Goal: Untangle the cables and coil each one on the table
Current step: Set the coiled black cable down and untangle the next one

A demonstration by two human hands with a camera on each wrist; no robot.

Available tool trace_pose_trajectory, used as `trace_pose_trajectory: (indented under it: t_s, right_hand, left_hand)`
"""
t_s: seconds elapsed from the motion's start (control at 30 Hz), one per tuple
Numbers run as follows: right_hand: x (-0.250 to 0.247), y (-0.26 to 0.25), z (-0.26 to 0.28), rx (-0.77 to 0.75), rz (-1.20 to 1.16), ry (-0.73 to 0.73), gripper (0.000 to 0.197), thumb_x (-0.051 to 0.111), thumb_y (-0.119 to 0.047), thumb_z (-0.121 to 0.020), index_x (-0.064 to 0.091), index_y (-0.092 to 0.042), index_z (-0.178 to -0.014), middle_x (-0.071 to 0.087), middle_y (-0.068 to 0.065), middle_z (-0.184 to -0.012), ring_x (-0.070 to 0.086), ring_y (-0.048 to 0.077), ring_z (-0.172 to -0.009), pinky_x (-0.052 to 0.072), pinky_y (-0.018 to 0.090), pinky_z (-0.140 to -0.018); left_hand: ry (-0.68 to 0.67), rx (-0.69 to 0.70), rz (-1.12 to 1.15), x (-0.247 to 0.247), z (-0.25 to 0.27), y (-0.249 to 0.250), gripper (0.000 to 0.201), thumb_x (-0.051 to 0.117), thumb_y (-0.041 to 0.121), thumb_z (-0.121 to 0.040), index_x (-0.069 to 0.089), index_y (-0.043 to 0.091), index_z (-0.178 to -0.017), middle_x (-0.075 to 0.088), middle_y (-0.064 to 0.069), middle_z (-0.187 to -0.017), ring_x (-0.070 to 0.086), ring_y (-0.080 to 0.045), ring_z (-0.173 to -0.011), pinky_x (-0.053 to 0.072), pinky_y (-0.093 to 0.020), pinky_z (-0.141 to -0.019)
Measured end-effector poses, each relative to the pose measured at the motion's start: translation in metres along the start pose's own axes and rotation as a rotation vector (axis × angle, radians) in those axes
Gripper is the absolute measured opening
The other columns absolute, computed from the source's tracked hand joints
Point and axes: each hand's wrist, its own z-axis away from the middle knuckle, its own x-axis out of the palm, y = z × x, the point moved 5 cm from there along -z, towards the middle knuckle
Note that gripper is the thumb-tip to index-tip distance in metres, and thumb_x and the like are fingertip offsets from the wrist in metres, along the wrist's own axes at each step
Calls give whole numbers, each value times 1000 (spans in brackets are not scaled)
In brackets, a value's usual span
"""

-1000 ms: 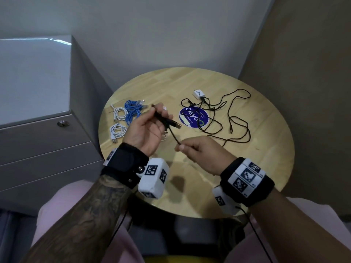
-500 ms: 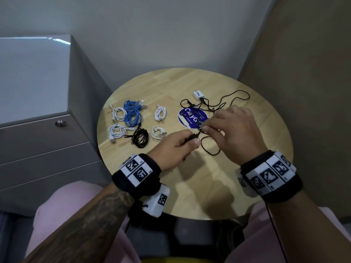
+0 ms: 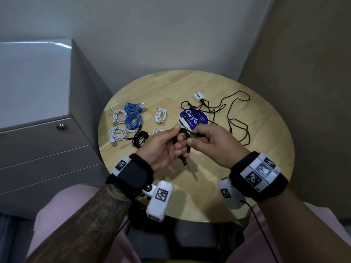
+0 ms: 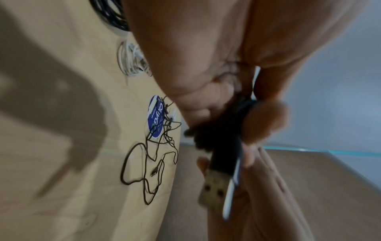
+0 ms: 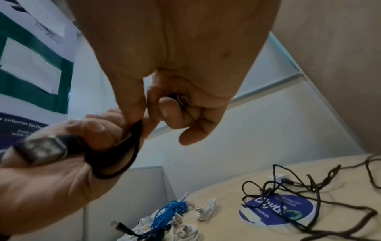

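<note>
Above the round wooden table (image 3: 209,196), my left hand (image 3: 179,137) grips a short black cable (image 3: 184,161) that loops round its fingers, the USB plug (image 4: 214,187) pointing down toward me. My right hand (image 3: 193,137) pinches the same cable (image 5: 123,156) between thumb and forefinger right beside the left. A small metal connector (image 5: 179,99) sits inside its curled fingers. A loose tangle of thin black cables (image 3: 233,122) lies on the table's right half, behind my hands.
Coiled cables lie at the table's left: white ones (image 3: 119,115), a blue one (image 3: 133,114), a black one (image 3: 140,138). A white adapter (image 3: 198,96) and a round blue sticker (image 3: 191,119) lie by the tangle. A grey cabinet (image 3: 38,92) stands to the left.
Both hands have pulled back from the tangle toward me and risen. The left hand has turned over, and the black cable now loops round its fingers with the plug hanging down.
</note>
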Motion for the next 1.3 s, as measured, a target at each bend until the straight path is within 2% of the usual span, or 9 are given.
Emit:
trace_pose_trajectory:
  t_s: [0.17,0.37,0.57,0.67,0.8,0.9,0.97,1.13,1.3]
  right_hand:
    - [2,0,6,-21,-105,105,21,69,0,-88,54,3,-74,40,-18,-51,38,0,-52,33,14,-57]
    - [1,1,6,-66,-17,35,18,74,-18,-91,61,-11,-80,30,-8,-58,31,10,-58,30,30,-57]
    - [2,1,6,-28,-103,120,21,72,-7,-85,56,-4,-71,39,-8,-56,37,7,-57,36,27,-58]
    - [-1,-6,4,-69,-87,165,20,66,-23,-77,62,-3,-75,59,0,-62,52,4,-60,44,22,-61]
    - [-1,-11,4,-120,-25,199,20,63,-18,-77,57,0,-71,45,-10,-54,42,3,-53,34,16,-55]
    - [1,-7,2,-112,-79,287,17,65,-13,-81,58,0,-73,48,-7,-57,43,4,-54,39,21,-53]
    - [-1,2,0,-54,-181,336,15,67,-1,-85,58,2,-74,50,-13,-54,45,0,-50,36,14,-52]
    - [8,4,-5,8,-208,225,11,66,-2,-94,59,5,-89,53,-14,-55,47,-2,-52,38,13,-56]
    - [-17,29,-25,25,-6,260,8,54,-18,-100,61,-21,-98,63,6,-82,56,21,-74,49,42,-73]
  left_hand:
    - [18,0,-90,4,-1,0,36,46,35,-98,56,12,-72,43,-1,-59,44,-14,-49,51,-30,-66]
    - [73,7,-53,3,-1,0,35,46,34,-97,46,13,-69,28,2,-55,30,-10,-43,42,-29,-61]
    - [40,14,-121,8,-1,5,34,48,30,-94,59,6,-74,50,-6,-57,49,-18,-49,51,-30,-61]
    - [60,59,-174,10,-2,9,29,50,28,-93,59,3,-80,55,-7,-61,55,-20,-50,52,-28,-58]
    - [67,134,-179,0,-6,18,13,58,21,-92,53,9,-92,59,-9,-75,48,-15,-45,53,-32,-57]
    - [49,195,-222,-7,-8,25,16,56,17,-89,51,9,-103,61,-12,-74,50,-18,-52,50,-28,-59]
    - [42,234,-255,-5,-9,21,23,54,14,-90,49,3,-110,62,-11,-76,54,-19,-60,50,-29,-67]
    - [271,250,-337,-13,-17,13,11,42,10,-102,50,3,-104,50,7,-61,40,-5,-54,35,-17,-56]
    - [370,238,-759,-22,-24,24,16,46,12,-102,55,15,-88,48,5,-68,40,-2,-56,33,-21,-59]
